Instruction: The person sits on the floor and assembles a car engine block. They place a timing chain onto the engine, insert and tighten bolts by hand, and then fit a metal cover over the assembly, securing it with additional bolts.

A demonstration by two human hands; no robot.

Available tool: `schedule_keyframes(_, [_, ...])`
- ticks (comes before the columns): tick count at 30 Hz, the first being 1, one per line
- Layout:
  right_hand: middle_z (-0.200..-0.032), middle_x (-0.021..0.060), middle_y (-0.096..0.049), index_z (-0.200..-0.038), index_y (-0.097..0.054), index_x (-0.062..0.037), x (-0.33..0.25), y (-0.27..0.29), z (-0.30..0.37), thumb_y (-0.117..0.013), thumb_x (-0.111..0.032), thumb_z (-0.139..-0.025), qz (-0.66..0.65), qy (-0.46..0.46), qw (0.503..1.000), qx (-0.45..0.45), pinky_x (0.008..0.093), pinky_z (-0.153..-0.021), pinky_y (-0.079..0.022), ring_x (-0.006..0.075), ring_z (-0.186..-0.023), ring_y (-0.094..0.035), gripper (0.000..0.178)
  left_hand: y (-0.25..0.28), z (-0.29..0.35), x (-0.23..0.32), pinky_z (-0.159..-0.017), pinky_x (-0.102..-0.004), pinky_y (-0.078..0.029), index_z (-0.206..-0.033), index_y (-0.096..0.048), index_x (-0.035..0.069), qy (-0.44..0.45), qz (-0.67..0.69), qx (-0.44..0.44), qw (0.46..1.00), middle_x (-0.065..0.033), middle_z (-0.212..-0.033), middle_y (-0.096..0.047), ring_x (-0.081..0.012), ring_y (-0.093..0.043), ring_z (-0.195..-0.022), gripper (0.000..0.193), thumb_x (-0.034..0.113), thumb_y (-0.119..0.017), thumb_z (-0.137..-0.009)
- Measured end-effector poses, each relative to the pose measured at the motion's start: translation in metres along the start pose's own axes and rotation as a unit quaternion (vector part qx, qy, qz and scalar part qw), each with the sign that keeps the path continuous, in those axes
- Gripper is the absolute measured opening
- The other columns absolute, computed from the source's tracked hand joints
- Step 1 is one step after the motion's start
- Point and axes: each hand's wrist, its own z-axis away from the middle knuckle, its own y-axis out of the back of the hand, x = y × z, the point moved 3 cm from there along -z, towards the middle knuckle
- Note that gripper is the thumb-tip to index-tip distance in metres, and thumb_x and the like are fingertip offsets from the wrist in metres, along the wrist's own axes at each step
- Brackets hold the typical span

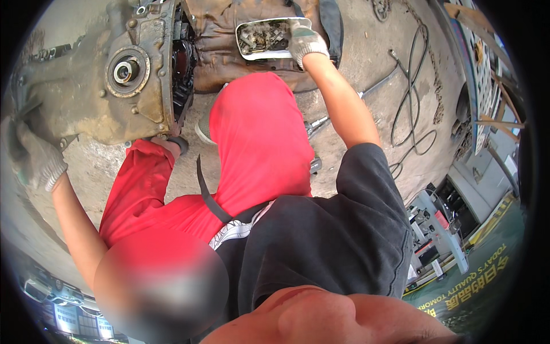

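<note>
My right hand (307,44), in a pale knitted work glove, is at the right end of a white tray (269,56). Its fingers curl down over the inside of the tray, and their tips are hidden. Several greasy metal bolts and small fittings (260,39) lie in the tray. At the far left my left hand (35,155), also gloved, rests its stretched fingers against the end of a large, oil-stained metal gearbox housing (80,92). A round opening with a shaft end (125,72) faces up on the housing.
The tray stands on a brown, crumpled, padded cover (215,57). A thin black hose (409,86) loops across the concrete floor on the right, near a long-handled metal tool (318,123). A perforated panel (478,80) and a tool cart (438,229) stand farther right.
</note>
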Motion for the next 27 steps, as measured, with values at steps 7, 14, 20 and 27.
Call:
schedule_keyframes(7, [-0.135,0.0125,-0.068,-0.136,-0.066,-0.0161,-0.011,0.033,0.019,-0.062,-0.012,-0.094,0.079,0.008,0.994,0.075,0.0463,-0.097,-0.058,0.0352,-0.119,-0.070,0.042,0.001,0.004,0.002,-0.093,-0.0355,-0.054,-0.115,-0.074,-0.007,0.023,0.015,0.017,0.999,-0.0164,-0.113,-0.078,-0.0228,-0.071,-0.101,0.038,0.026,-0.075,-0.097])
schedule_keyframes(14, [-0.126,0.0164,-0.073,-0.123,-0.072,-0.0125,-0.024,-0.038,-0.036,-0.062,-0.032,-0.098,0.076,0.130,0.986,-0.076,0.0462,-0.101,-0.055,0.0354,-0.118,-0.069,0.034,-0.002,0.001,0.000,-0.094,-0.0355,-0.054,-0.114,-0.074,-0.007,0.041,0.030,0.032,0.998,-0.0147,-0.113,-0.077,-0.0222,-0.070,-0.102,0.038,0.026,-0.078,-0.095])
schedule_keyframes(20, [-0.115,0.0149,-0.077,-0.110,-0.079,-0.0113,-0.038,-0.048,-0.045,-0.064,-0.024,-0.094,0.125,0.117,0.985,-0.030,0.0446,-0.090,-0.060,0.0343,-0.107,-0.074,0.025,-0.002,0.003,0.006,-0.093,-0.0348,-0.053,-0.115,-0.074,-0.005,0.031,0.025,0.029,0.999,-0.0141,-0.114,-0.077,-0.0207,-0.070,-0.102,0.038,0.027,-0.079,-0.095])
schedule_keyframes(27, [-0.113,0.0155,-0.078,-0.107,-0.081,-0.0110,-0.051,-0.056,-0.057,-0.062,-0.018,-0.094,0.191,0.232,0.953,0.022,0.0442,-0.087,-0.061,0.0337,-0.105,-0.075,0.024,0.000,0.005,0.019,-0.096,-0.0328,-0.054,-0.122,-0.071,-0.006,-0.012,0.027,-0.053,0.998,-0.0142,-0.119,-0.076,-0.0195,-0.070,-0.107,0.031,0.018,-0.067,-0.102])
